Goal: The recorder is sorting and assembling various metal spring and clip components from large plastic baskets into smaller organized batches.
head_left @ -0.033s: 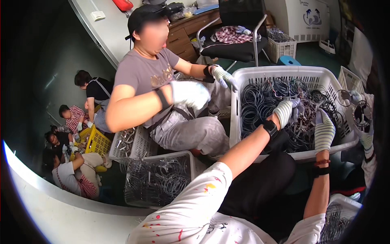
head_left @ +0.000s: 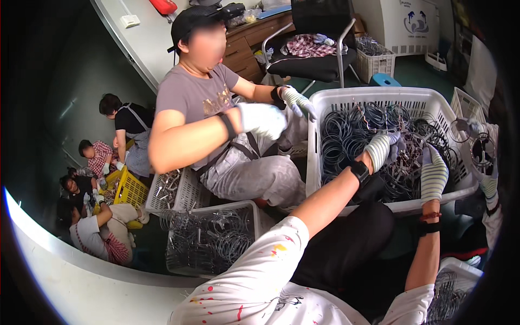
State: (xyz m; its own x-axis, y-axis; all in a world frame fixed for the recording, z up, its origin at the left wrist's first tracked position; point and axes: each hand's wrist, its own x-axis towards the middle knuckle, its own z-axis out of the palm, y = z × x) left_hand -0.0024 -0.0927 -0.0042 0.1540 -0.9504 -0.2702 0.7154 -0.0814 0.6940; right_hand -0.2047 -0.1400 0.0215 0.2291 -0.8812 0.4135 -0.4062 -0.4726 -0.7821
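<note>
A large white plastic basket (head_left: 374,97) in front of me is heaped with thin dark metal rings (head_left: 341,135), some with small brownish metal fittings (head_left: 406,157). My left hand (head_left: 381,150), in a striped glove with grey fingertips, is closed over the middle of the heap. My right hand (head_left: 434,173), gloved alike, reaches in from the near right side, its fingers together. A thin ring seems to span between my fingertips; the exact grip is partly hidden among the rings.
A co-worker (head_left: 197,108) sits on the left, one gloved hand (head_left: 299,103) at the basket's edge. Another person's gloved hands (head_left: 487,181) hold rings at the right. Lower left stands a basket of rings (head_left: 211,238); behind are a yellow crate (head_left: 131,187) and a chair (head_left: 314,67).
The co-worker's blurred gloved hand on the left has moved slightly right. My own hands have shifted barely at all over the heap.
</note>
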